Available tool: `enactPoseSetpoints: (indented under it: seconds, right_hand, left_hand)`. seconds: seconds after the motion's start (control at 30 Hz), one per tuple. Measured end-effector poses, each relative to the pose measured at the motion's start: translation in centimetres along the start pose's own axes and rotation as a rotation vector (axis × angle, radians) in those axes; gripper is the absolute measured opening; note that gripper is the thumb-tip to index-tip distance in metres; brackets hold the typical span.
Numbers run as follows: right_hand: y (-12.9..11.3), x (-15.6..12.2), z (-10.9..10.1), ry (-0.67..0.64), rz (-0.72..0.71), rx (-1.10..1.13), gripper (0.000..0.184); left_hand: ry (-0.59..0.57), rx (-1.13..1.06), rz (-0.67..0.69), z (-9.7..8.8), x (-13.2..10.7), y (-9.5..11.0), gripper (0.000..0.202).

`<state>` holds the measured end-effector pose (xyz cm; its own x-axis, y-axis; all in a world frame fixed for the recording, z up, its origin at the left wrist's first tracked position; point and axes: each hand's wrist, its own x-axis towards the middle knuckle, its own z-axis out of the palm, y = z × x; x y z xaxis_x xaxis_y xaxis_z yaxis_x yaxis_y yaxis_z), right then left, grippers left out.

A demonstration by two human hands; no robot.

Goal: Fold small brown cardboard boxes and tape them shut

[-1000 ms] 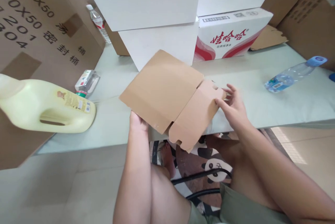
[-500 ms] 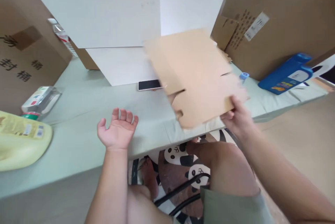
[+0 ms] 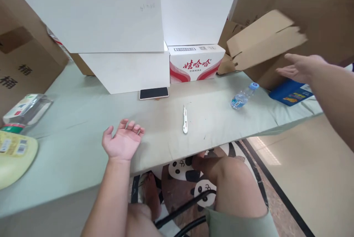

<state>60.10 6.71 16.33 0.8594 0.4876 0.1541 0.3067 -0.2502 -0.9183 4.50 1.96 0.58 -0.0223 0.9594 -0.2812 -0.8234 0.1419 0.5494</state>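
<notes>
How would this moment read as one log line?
left hand: open, palm up, empty | right hand: open, near cardboard piece, contact unclear | table: white cutter, phone, blue-capped bottle

Left hand (image 3: 122, 143) at 8 o'clock, palm up, fingers (image 3: 130, 126) loosely curled. Right arm (image 3: 335, 100) outstretched; right hand (image 3: 305, 67) toward 2 o'clock, fingers parted.

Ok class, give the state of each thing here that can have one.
Left hand: open, palm up, empty
Right hand: open; cardboard contact unclear
Cardboard sheet: bent at a crease, tilted
Utility knife: lying down; blade position unclear
Smartphone: face up, screen dark
Blue-capped water bottle: closed, on its side
Green-capped bottle: closed, on its side
Red-and-white carton: visible faces closed
Blue bottle: cap hidden
Yellow jug: cap out of frame
</notes>
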Motion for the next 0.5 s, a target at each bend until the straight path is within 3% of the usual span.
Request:
enactPoseSetpoints:
  seconds: [0.1,0.23,0.37,0.5]
  right_hand:
    - [0.4,-1.3,1.3,-0.158,0.221,-0.036,0.02]
    - [0.8,-5.7,2.8,-0.203,0.157,-0.09,0.017]
    - [-0.9,-10.5,5.1,-0.3,-0.01,-0.217,0.013]
    - [-3.7,-14.0,8.1,-0.342,-0.264,-0.363,0.023]
  left_hand:
    - [-0.01,-0.016,-0.002,0.0,0.3,0.1,0.033]
    - [-0.049,-0.06,-0.013,-0.3,0.3,0.5,0.032]
    - [-0.1,-0.125,-0.014,-1.2,-0.8,1.2,0.03]
    - [-0.137,-0.224,-0.004,-2.5,-2.2,2.5,0.026]
